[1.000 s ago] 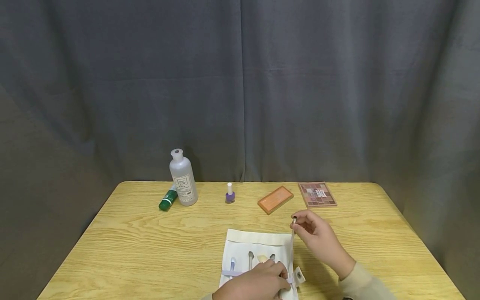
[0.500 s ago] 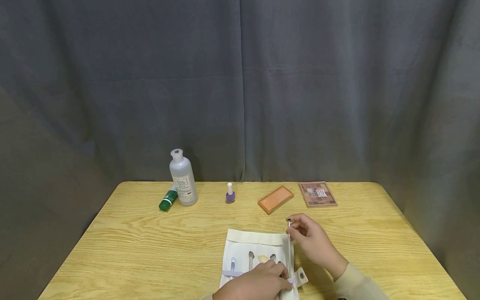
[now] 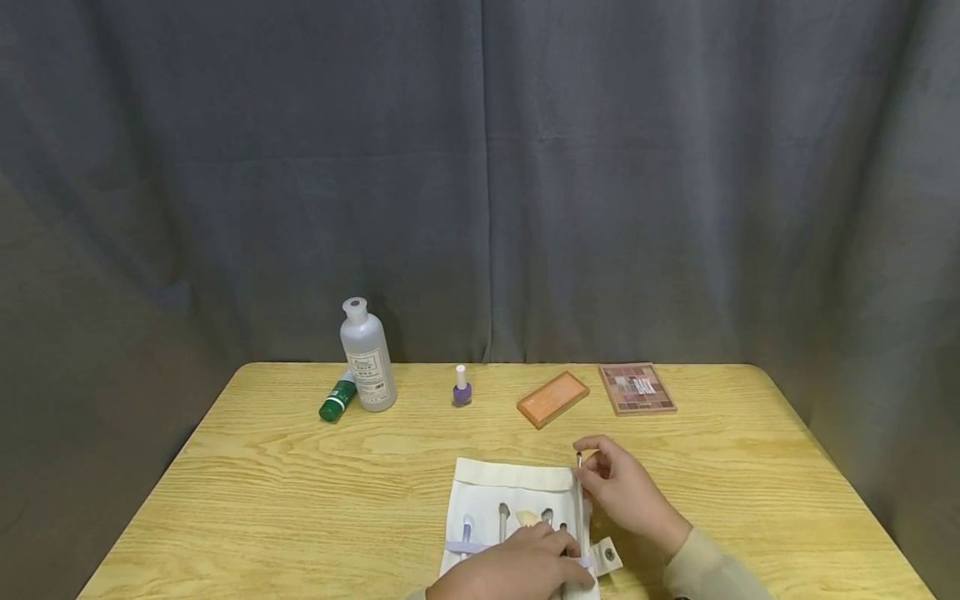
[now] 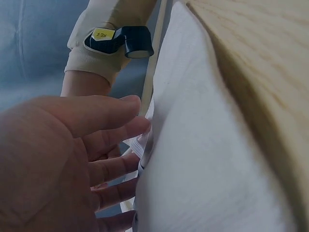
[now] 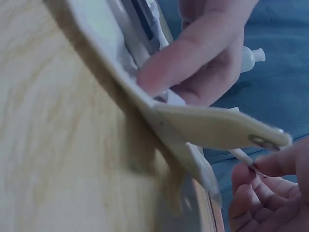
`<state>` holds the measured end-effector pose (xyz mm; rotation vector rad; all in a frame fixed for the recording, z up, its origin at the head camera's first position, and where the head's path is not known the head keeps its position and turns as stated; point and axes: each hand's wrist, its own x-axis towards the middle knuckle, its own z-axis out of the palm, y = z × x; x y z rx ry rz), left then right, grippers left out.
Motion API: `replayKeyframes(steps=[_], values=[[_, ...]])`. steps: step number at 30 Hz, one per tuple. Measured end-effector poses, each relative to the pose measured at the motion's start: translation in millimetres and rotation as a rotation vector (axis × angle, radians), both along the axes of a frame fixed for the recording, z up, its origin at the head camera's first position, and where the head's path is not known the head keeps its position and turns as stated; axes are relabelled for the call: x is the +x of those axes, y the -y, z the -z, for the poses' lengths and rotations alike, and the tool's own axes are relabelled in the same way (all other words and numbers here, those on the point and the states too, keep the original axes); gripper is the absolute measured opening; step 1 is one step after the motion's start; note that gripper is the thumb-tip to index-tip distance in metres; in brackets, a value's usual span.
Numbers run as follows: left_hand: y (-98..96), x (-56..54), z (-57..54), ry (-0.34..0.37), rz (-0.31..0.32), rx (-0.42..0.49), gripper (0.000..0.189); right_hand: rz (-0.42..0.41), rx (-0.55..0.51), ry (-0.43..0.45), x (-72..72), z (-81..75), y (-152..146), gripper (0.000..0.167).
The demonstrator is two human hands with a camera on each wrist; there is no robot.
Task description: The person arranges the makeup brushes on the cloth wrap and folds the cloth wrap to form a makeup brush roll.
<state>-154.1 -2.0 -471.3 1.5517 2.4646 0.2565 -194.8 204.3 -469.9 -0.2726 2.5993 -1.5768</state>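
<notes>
A white makeup brush pouch (image 3: 517, 477) lies unrolled at the table's front, with several brushes under its lilac elastic band (image 3: 465, 547). My left hand (image 3: 510, 571) rests over its lower part, relaxed fingers touching the fabric by the band; in the left wrist view the fingers of that hand (image 4: 48, 145) are fairly straight. Between thumb and fingertips my right hand (image 3: 618, 487) pinches a slim makeup brush (image 3: 580, 492) near its dark-tipped head. The brush stands along the pouch's right edge, its lower end hidden by the left hand. In the right wrist view, a snap strap (image 5: 212, 126) juts from the pouch.
Along the back of the wooden table (image 3: 300, 500) stand a clear bottle (image 3: 367, 358) and a purple nail polish bottle (image 3: 461, 393). A green tube (image 3: 337, 402), an orange case (image 3: 553, 400) and an eyeshadow palette (image 3: 637, 389) lie there too. A grey curtain (image 3: 480, 183) hangs behind.
My right hand has moved slightly left and then down toward the pouch with the brush, which now sits lower. The left hand has stayed almost still on the pouch.
</notes>
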Motion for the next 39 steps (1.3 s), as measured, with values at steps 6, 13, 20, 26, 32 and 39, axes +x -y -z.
replayKeyframes(steps=[6,13,20,26,32,39], values=[[-1.1,-0.7,0.9,0.013,0.003,-0.014,0.045,-0.060,0.060,0.021,4.2,4.2,-1,0.030],[-0.9,-0.1,1.8,0.075,-0.016,0.004,0.045,-0.117,0.079,0.074,12.3,6.4,-1,0.025],[-0.4,0.3,-1.0,0.177,-0.060,0.005,0.046,-0.212,0.136,0.075,18.3,6.6,-3,0.021],[1.2,2.9,-3.8,0.288,-0.117,0.039,0.045,-0.249,0.140,0.081,24.9,8.3,-3,0.013],[0.8,3.0,-4.7,0.273,-0.116,0.030,0.047,-0.264,0.181,0.063,31.4,9.3,-5,0.005],[0.6,3.3,-6.0,0.247,-0.096,0.027,0.046,-0.286,0.200,0.061,34.3,10.1,-7,0.010]])
